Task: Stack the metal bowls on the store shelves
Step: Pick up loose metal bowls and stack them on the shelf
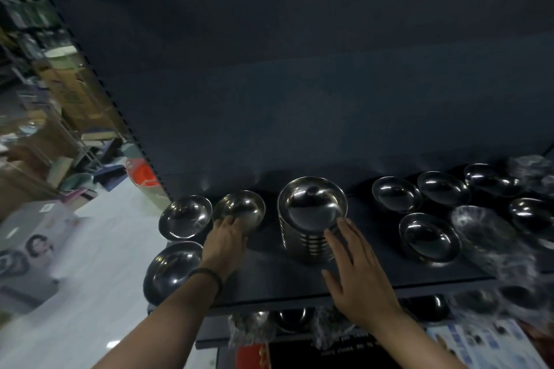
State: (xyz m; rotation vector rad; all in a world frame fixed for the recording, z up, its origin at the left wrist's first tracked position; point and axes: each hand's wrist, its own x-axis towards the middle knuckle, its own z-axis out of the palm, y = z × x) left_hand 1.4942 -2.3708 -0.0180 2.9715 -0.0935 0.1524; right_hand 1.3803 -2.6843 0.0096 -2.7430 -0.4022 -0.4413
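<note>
Our two forearms reach in from six o'clock to the shelf (pixel 269 287). Our left hand (pixel 226 244) curls its fingers round the near rim of a single bowl (pixel 239 208), just beside the stack of bowls (pixel 311 219) at its nine o'clock. We judge that this one is being picked up to nest on top. Our right hand (pixel 359 275) is spread wide, fingers straight and holding nothing. Its fingertips (pixel 344 228) touch the stack's rim and side at five o'clock, likely to steady the tower for the next bowl. The stack stands mid-shelf. Loose bowls (pixel 429 237) lie singly at its three o'clock, and two left bowls (pixel 185 216) lie beyond our left hand, not yet gathered.
</note>
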